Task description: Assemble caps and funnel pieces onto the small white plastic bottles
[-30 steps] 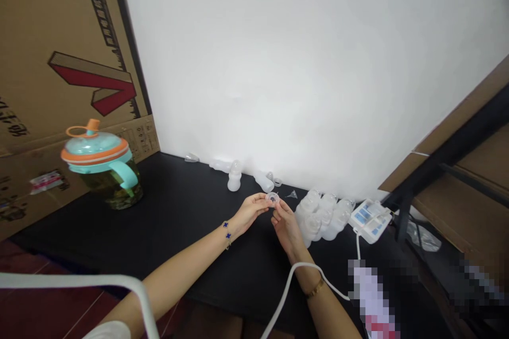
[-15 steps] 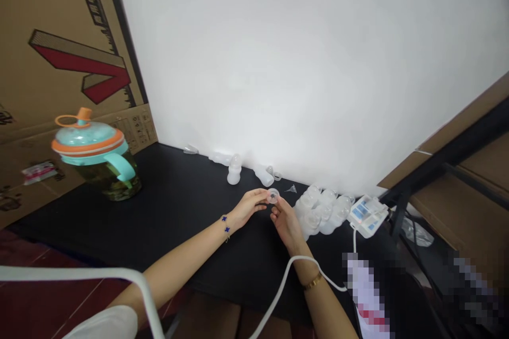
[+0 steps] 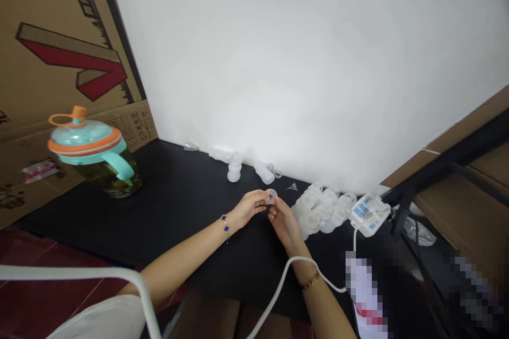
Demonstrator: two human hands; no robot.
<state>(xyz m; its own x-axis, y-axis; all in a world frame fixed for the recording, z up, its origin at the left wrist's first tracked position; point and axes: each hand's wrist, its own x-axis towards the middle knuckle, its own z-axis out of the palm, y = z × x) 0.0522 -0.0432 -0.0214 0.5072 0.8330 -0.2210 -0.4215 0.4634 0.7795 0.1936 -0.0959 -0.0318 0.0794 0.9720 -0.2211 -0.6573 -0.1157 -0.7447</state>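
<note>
Left hand (image 3: 249,207) and right hand (image 3: 285,223) pinch a clear ring (image 3: 272,192), round face toward the camera.

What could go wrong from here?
The small, translucent, round plastic piece, pinched by the left hand and right hand, might slip. The right hand is close to the clustered whitish, dome-topped bottles and could knock one over. The white, flexible cable passing in front of the right forearm might snag on it.
</note>
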